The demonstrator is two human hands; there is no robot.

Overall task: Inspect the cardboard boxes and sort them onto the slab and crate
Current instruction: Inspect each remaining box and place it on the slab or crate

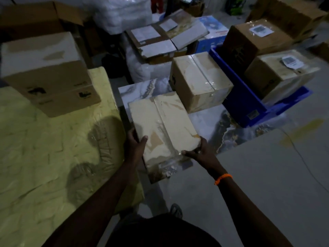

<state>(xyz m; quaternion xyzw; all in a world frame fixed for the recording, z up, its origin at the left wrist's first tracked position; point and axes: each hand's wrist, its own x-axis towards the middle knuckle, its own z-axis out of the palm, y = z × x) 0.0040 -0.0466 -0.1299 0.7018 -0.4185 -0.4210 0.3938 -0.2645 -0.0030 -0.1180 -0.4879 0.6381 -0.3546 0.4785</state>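
On the left hand [136, 146] I see the thumb lying flat on top of the pale, tape-wrapped cardboard box [163, 129] at frame centre. Its fingers curl under the box's left edge, out of my sight. The right hand [197, 153] grips the near right corner, thumb along the near edge and fingers wrapped up the right side.

The box lies between both hands, over the near end of the grey-veined marble slab [204, 120]. I cannot tell whether it rests on the slab or hangs just above it. The picture is dim, and the box's near end is blurred.

Both forearms reach in from the bottom of the frame, with an orange band [223, 179] on the right wrist. A second taped box [199, 81] stands on the slab's far end, beside the blue plastic crate [240, 102] at right.
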